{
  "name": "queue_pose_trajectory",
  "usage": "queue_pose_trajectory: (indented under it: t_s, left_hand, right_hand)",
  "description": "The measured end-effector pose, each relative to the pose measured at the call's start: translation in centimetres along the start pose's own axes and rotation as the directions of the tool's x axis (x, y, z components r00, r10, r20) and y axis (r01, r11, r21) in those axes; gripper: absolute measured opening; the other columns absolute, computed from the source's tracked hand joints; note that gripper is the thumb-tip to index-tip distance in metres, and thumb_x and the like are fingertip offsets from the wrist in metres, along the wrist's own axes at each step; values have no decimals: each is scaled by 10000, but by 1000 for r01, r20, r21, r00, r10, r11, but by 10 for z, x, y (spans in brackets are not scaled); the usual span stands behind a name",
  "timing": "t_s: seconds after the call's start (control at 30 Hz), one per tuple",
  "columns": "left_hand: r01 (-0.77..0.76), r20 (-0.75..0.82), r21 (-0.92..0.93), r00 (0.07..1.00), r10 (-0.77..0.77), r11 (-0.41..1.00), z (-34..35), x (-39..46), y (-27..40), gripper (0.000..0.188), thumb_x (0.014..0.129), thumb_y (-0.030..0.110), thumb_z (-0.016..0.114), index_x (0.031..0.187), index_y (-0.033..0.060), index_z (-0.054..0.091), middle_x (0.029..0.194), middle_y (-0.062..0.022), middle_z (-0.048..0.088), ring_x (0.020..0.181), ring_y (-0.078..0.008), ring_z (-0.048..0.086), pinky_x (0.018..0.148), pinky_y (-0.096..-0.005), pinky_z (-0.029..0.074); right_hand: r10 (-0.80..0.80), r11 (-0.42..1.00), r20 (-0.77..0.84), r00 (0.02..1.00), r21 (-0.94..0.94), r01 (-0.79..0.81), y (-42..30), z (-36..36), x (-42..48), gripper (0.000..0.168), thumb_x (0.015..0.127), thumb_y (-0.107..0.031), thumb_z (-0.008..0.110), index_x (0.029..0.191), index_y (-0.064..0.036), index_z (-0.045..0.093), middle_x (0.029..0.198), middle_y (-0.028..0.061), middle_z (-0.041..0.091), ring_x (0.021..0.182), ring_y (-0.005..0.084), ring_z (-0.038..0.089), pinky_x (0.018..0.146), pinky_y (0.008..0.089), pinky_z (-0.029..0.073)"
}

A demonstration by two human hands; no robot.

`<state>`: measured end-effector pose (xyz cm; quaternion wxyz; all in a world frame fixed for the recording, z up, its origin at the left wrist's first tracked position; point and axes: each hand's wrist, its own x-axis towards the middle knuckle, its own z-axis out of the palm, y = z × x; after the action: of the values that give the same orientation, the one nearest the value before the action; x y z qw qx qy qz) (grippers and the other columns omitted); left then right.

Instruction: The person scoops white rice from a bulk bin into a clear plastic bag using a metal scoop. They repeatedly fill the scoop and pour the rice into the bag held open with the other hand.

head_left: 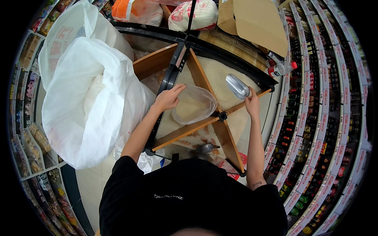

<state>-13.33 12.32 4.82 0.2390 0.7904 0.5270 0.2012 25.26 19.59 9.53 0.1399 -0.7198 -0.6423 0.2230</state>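
My left hand point(169, 98) grips the edge of a clear plastic bag point(209, 110), whose mouth is spread wide over one compartment of a divided bin. Pale grain shows in or through the bag; I cannot tell which. In my right hand point(252, 104) is the handle of a shiny metal scoop point(237, 86), held over the neighbouring compartment. Pale grain that looks like rice point(212, 66) fills that compartment beneath the scoop. Wooden dividers point(203, 75) meet at a black hub point(222, 116) to the right of the bag.
Large open white sacks point(118, 124) stand at the left, against the bin's black frame point(165, 79). A second scoop point(205, 147) lies in the near compartment. A red-capped bottle point(276, 70) and cardboard point(260, 26) are beyond the bin. Stocked shelves point(304, 118) curve along the right.
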Motion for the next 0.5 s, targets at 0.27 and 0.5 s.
queue_pose_trajectory:
  t_s: [0.27, 0.5]
  left_hand:
    - [39, 24, -25, 999, -38, 999, -2, 2, 0, 601, 702, -3, 508, 1294, 68, 434, 1315, -61, 470, 762, -296, 627, 651, -390, 510]
    - [38, 9, -4, 999, -38, 999, -1, 3, 0, 589, 704, 3, 512, 1285, 61, 437, 1309, -64, 480, 739, -296, 630, 636, -393, 509]
  right_hand:
    - [173, 949, 92, 981, -281, -142, 28, 74, 44, 495, 827, -181, 566, 1313, -135, 480, 986, 182, 674, 948, 343, 648, 839, 430, 492]
    - [322, 896, 256, 911, 228, -381, 22, 127, 73, 501, 824, -142, 517, 1316, -68, 456, 838, 135, 676, 731, 197, 603, 625, 322, 460]
